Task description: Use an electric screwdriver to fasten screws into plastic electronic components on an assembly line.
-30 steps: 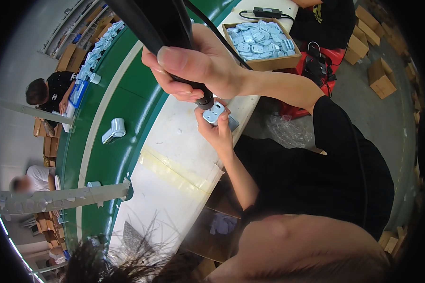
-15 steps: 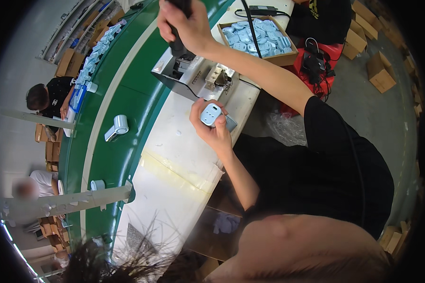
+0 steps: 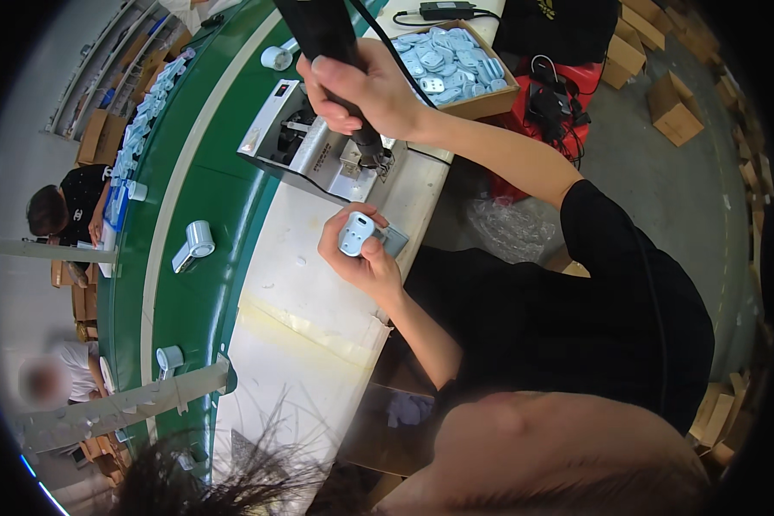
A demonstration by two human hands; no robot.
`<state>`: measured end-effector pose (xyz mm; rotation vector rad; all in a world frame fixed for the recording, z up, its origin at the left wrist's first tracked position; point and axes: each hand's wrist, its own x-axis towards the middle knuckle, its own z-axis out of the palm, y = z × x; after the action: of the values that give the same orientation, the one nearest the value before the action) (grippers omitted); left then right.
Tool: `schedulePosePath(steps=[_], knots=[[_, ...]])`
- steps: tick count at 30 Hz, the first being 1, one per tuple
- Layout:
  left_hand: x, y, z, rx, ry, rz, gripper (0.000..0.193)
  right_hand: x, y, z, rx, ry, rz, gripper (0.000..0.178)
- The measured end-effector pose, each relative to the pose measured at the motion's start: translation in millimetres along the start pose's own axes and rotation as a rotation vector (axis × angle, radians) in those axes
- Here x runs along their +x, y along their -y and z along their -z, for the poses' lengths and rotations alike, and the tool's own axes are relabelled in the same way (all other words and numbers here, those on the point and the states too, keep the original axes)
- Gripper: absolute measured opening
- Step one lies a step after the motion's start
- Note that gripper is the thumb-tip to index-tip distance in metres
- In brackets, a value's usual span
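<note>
My right hand (image 3: 365, 90) is wrapped round a black electric screwdriver (image 3: 327, 43), which points downward. Its tip is at the pickup block of a grey metal screw feeder (image 3: 305, 163); whether a screw is on it cannot be made out. Below the feeder, my left hand (image 3: 361, 258) grips a light-blue plastic housing (image 3: 355, 234) with its holed end face up. Fingers and thumb close round its sides. A greyish flat part (image 3: 395, 242) shows beside the thumb, partly hidden by the hand.
Beyond the white bench (image 3: 292, 318) runs a green conveyor belt (image 3: 206, 172) carrying light-blue devices (image 3: 199, 239). A cardboard tray (image 3: 486, 101) of light-blue covers stands past the feeder. Black cables lie on a red stool (image 3: 563, 103). A co-worker (image 3: 77, 206) sits across the belt.
The screwdriver has come down to the feeder's pickup block with my right hand. My left hand still holds the housing. The whole view has shifted slightly.
</note>
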<state>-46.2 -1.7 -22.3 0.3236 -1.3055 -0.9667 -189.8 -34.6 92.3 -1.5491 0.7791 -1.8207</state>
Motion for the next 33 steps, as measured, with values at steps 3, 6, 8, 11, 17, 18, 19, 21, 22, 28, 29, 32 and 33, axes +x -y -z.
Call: schedulePosePath(steps=[3,6,8,11,17,18,19,21,22,28,29,32,33], knots=[[0,2,2,0.002,0.01,-0.029,0.053,-2,-12,-1,-0.014,-0.004,-0.015,0.034],[1,3,3,-0.017,0.025,-0.034,0.053,-4,-16,2,0.01,-0.002,-0.025,0.033],[2,4,3,-0.031,0.031,-0.035,0.053,-7,-14,2,0.113,-0.045,-0.037,0.031],[3,5,3,-0.042,0.035,-0.037,0.053,-13,-1,4,0.144,-0.035,-0.103,0.033],[5,3,3,-0.055,0.034,0.018,0.052,5,61,-21,0.336,0.078,-0.029,0.041],[3,3,5,-0.058,0.023,0.031,0.053,10,70,-30,0.442,0.116,-0.063,0.042],[3,4,5,-0.064,0.018,0.042,0.055,13,75,-37,0.545,0.151,-0.091,0.044],[2,6,6,-0.035,0.017,0.039,0.055,22,73,-55,0.38,0.259,0.036,0.048],[2,5,8,-0.009,0.009,0.035,0.056,16,76,-68,0.285,0.167,-0.013,0.044],[1,-1,1,-0.081,0.032,0.081,0.054,13,75,-86,0.261,0.221,-0.121,0.039],[1,0,2,-0.073,0.03,0.092,0.054,13,71,-87,0.239,0.218,-0.117,0.039],[-1,3,8,-0.048,0.03,0.107,0.053,13,70,-90,0.218,0.212,-0.158,0.041],[-1,2,7,-0.056,0.025,0.11,0.053,13,72,-91,0.202,0.203,-0.16,0.043]])
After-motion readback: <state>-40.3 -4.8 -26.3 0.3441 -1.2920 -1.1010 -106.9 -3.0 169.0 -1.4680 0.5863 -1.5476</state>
